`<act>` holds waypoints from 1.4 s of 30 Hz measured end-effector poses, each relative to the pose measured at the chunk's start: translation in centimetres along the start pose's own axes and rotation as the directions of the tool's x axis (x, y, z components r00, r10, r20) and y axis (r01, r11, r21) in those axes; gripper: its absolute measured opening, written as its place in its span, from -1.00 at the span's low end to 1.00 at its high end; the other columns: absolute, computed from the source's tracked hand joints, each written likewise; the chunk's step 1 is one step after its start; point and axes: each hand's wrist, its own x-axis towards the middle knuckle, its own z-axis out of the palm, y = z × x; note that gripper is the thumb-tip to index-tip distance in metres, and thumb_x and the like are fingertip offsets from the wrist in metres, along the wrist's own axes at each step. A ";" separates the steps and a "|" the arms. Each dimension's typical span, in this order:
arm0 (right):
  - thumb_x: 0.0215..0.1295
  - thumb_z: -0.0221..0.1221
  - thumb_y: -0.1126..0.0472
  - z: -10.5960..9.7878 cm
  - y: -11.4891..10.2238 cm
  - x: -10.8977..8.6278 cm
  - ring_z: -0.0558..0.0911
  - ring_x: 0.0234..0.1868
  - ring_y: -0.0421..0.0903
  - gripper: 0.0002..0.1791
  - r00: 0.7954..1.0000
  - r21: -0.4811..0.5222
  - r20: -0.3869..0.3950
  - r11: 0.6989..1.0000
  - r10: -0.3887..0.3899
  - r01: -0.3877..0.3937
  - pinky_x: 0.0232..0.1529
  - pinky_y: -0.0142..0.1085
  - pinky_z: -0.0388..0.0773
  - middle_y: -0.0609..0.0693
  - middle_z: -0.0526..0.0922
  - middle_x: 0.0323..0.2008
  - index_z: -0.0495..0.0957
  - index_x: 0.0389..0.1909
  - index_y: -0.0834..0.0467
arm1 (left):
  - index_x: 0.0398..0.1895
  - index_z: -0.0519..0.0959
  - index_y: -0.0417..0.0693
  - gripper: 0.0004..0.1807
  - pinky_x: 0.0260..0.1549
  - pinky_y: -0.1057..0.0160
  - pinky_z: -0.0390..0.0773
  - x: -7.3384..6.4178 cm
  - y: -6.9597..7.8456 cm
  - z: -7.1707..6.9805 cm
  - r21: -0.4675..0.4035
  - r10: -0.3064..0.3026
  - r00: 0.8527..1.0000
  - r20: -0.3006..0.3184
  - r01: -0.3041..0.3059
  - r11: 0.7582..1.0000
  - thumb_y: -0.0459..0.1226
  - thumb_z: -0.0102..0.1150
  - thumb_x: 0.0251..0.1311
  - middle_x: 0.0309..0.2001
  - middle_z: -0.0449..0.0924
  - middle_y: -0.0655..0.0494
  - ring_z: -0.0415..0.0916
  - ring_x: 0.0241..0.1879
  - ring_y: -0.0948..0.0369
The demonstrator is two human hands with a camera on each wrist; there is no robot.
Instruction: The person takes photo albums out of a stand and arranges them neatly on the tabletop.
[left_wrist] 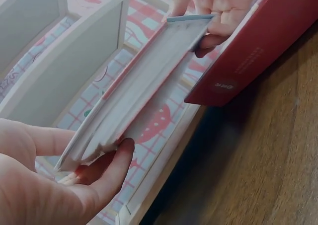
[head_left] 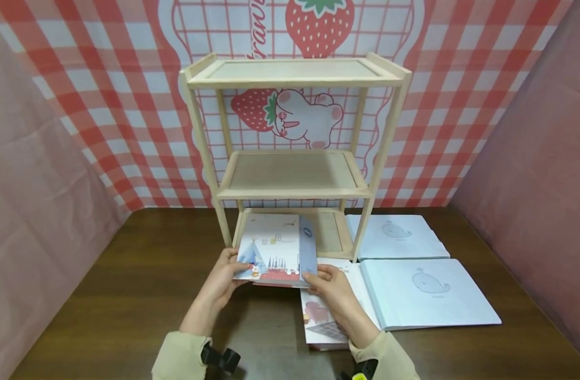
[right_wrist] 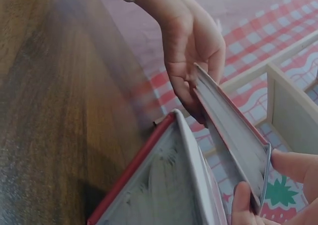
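Note:
Both hands hold one thick hardcover book (head_left: 273, 245), its white cover printed with a blue tent and a blue band along the right side. My left hand (head_left: 225, 274) pinches its left front corner, thumb on top and fingers below. At the right front corner my right hand (head_left: 332, 287) grips the blue band the same way. The book's far part overlaps the bottom shelf (head_left: 330, 232), its near edge sticking out in front. In the left wrist view the page block (left_wrist: 144, 81) faces the camera between the two hands. Under my right forearm lies a second illustrated book (head_left: 325, 327) with a red back.
A three-tier wooden rack (head_left: 294, 192) stands at the back, its middle and top boards above the hands. To its right lie two pale blue whale-print books (head_left: 432, 293), one behind the other. A checked strawberry cloth (head_left: 114, 95) hangs behind the brown table (head_left: 104, 311).

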 end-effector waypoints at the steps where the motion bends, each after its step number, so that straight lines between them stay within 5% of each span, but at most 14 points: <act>1: 0.12 0.19 0.31 0.0 0.0 -0.1 0.55 -0.41 -0.22 -0.48 1.000 -0.013 -0.001 1.000 -0.002 0.002 -0.32 -0.32 0.58 0.20 0.56 -0.25 0.25 0.01 0.53 | 0.00 0.09 -0.26 -0.62 -0.36 0.33 0.50 -0.1 0.0 0.0 0.010 -0.002 1.000 0.013 0.001 1.000 -0.53 -0.10 0.12 -0.15 0.44 -0.05 0.50 -0.39 0.30; 11: 0.10 0.22 0.21 0.4 0.3 -0.6 0.53 -0.51 -0.21 -0.42 0.999 -0.074 -0.026 0.997 0.022 -0.024 -0.45 -0.39 0.51 0.21 0.57 -0.27 0.19 0.00 0.47 | -0.17 0.08 -0.20 -0.69 -0.36 0.39 0.52 -0.8 -0.2 -0.4 0.019 -0.064 0.991 0.117 0.062 0.998 -0.53 -0.12 0.04 -0.27 0.39 0.01 0.51 -0.38 0.31; 17: 0.04 0.24 0.17 0.7 0.2 -0.9 0.51 -0.52 -0.20 -0.31 0.997 -0.162 -0.060 0.986 0.037 -0.047 -0.51 -0.37 0.47 0.27 0.56 -0.24 0.16 0.08 0.47 | -0.18 0.14 -0.21 -0.73 -0.43 0.40 0.52 -0.6 -0.5 -0.3 0.003 -0.102 0.992 0.068 0.102 0.995 -0.47 -0.15 0.02 -0.40 0.46 0.10 0.51 -0.46 0.31; 27: -0.02 0.21 0.21 1.1 -0.2 -1.4 0.53 -0.56 -0.22 -0.30 0.999 -0.165 -0.007 0.985 0.044 -0.045 -0.52 -0.38 0.51 0.23 0.59 -0.28 0.16 0.11 0.46 | 0.02 0.07 -0.31 -0.60 -0.37 0.35 0.50 -0.1 -0.5 -0.5 -0.015 -0.076 0.996 -0.042 0.075 0.997 -0.46 -0.12 0.11 -0.30 0.42 0.00 0.48 -0.42 0.29; 42: 0.01 0.23 0.19 1.6 -0.3 -2.1 0.49 -0.58 -0.15 -0.29 0.998 -0.164 0.034 0.985 0.052 -0.046 -0.69 -0.23 0.50 0.26 0.53 -0.12 0.12 0.13 0.36 | 0.18 0.05 -0.42 -0.53 -0.41 0.34 0.52 0.4 -0.6 -1.0 0.026 -0.074 0.996 -0.052 0.075 0.997 -0.45 -0.16 0.23 -0.34 0.49 0.00 0.51 -0.44 0.28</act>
